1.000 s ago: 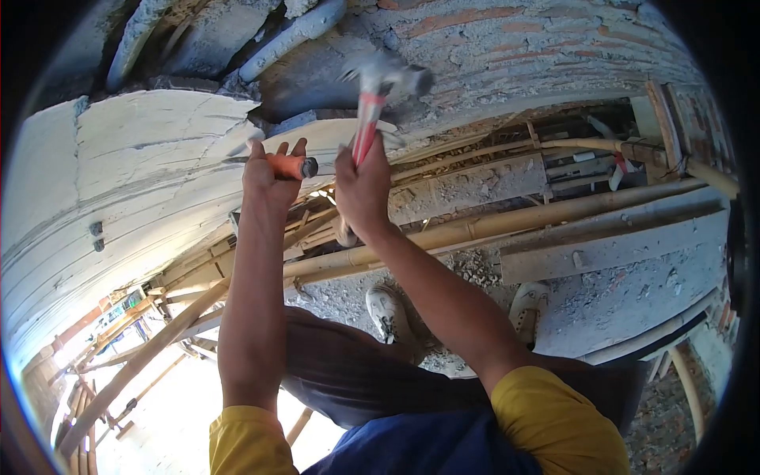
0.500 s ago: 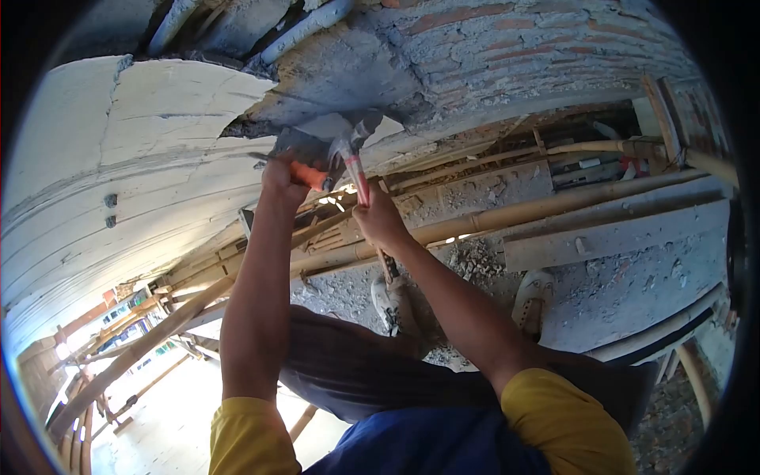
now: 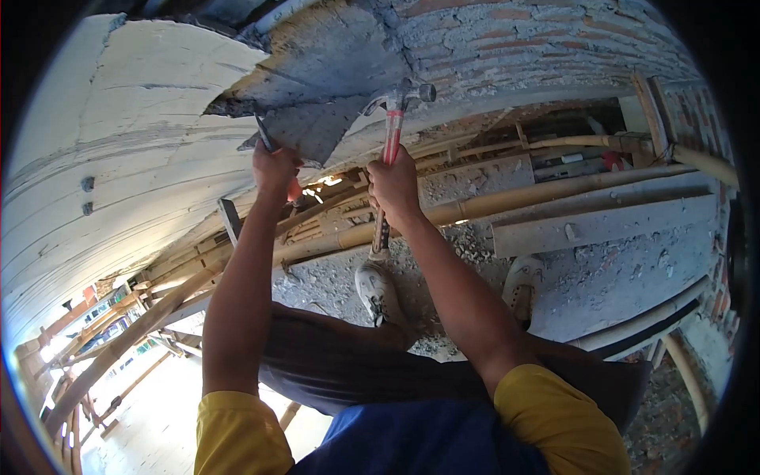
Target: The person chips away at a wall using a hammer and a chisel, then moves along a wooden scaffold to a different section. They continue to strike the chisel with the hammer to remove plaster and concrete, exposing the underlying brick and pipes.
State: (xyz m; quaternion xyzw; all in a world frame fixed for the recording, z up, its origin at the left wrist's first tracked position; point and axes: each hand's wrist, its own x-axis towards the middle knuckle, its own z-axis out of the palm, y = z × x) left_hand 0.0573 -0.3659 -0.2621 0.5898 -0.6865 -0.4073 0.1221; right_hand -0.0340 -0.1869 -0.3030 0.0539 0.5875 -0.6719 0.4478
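Chisel (image 3: 265, 134) is in the left hand (image 3: 275, 168), close to the broken edge of the white wall (image 3: 150, 119). Its thin metal end sticks up out of the hand. I cannot tell if the tip touches the wall. Most of the orange handle is hidden by the hand; just a bit (image 3: 294, 190) peeks out below. The left fingers are curled shut around the chisel, but some of them are hard to see.

The right hand (image 3: 394, 186) is closed around the hammer (image 3: 392, 142), with the fingers wrapped on its grip. The hammer head is up high, to the right of the chisel and apart from it. The hand hides the middle of the hammer's handle, and the low end shows over the tip of a dirty shoe (image 3: 378, 293).

Between the two tools is a rough grey patch (image 3: 313, 131). How deep it goes is hard to tell. Bumpy bricks (image 3: 538, 47) are up on the right, cut off by the dark round edge. Bright light washes out the low left side.
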